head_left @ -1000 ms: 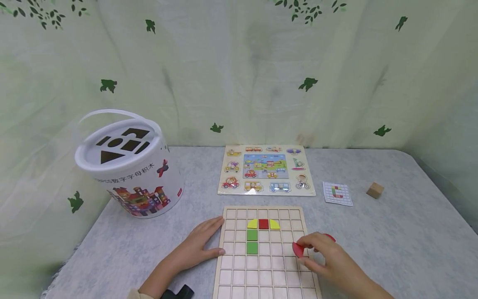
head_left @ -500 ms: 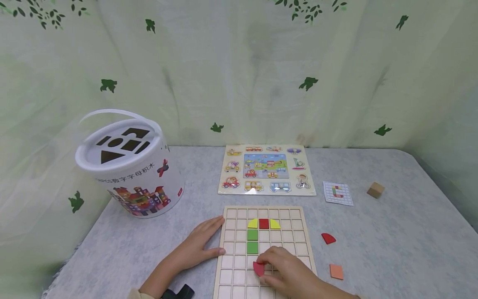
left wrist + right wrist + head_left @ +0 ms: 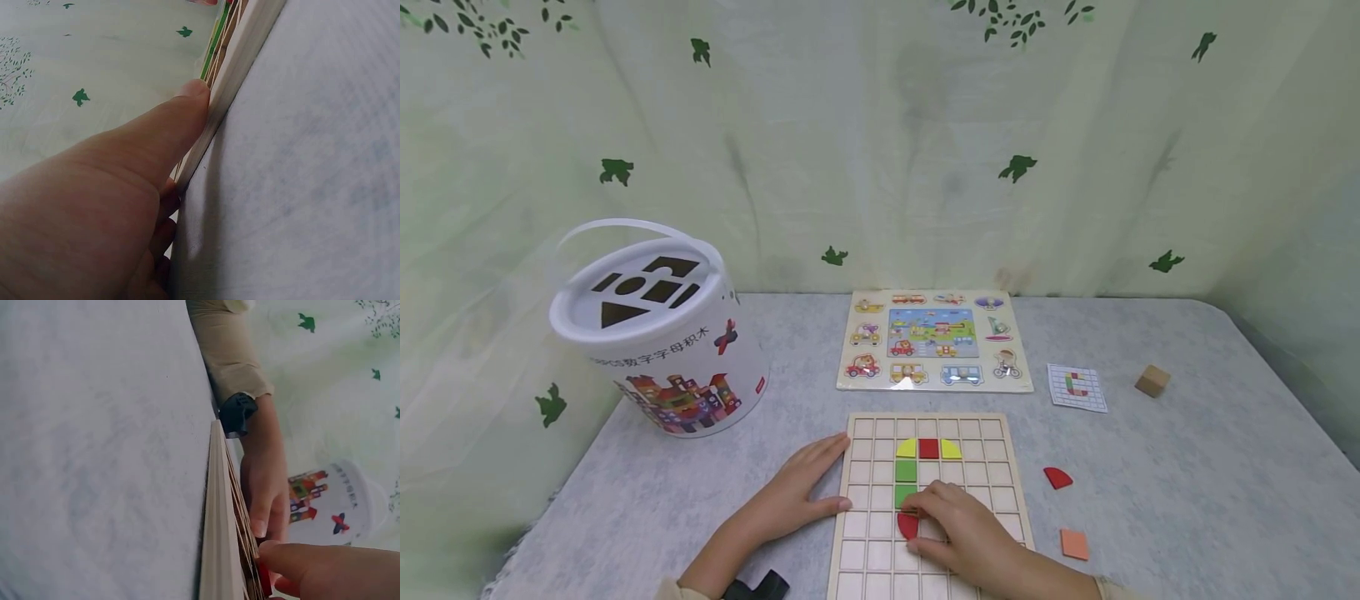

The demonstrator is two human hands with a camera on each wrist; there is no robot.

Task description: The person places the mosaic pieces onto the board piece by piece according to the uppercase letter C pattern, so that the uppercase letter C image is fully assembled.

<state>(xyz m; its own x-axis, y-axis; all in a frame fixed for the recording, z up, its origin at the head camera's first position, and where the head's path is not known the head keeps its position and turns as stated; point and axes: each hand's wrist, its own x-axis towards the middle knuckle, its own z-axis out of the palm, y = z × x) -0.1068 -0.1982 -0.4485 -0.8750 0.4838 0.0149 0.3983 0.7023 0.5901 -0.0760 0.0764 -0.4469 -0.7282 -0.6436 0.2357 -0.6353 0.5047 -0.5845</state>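
Note:
In the head view, my right hand (image 3: 962, 529) pinches a red quarter-circle tile (image 3: 907, 527) over the grid cell just below two green square tiles (image 3: 906, 471); whether it lies flat in the cell I cannot tell. The tiles stand in a wooden grid board (image 3: 880, 554). Above the greens, a red square tile (image 3: 928, 449) sits between two yellow quarter-circle tiles (image 3: 951, 451). My left hand (image 3: 797, 487) rests along the board's left edge, its thumb and fingertips touching the frame. In the left wrist view, the thumb (image 3: 187, 109) presses the board's side.
Right of the board lie another red quarter-circle tile (image 3: 1057, 477) and an orange square tile (image 3: 1074, 544). Farther back are a pattern card (image 3: 1077, 388), a wooden cube (image 3: 1152, 381) and a picture puzzle (image 3: 935, 342). A white bucket (image 3: 662, 333) stands at left.
My right hand has carried the red quarter-circle tile leftward from the board's right edge to the cell under the green squares. The left hand has stayed put.

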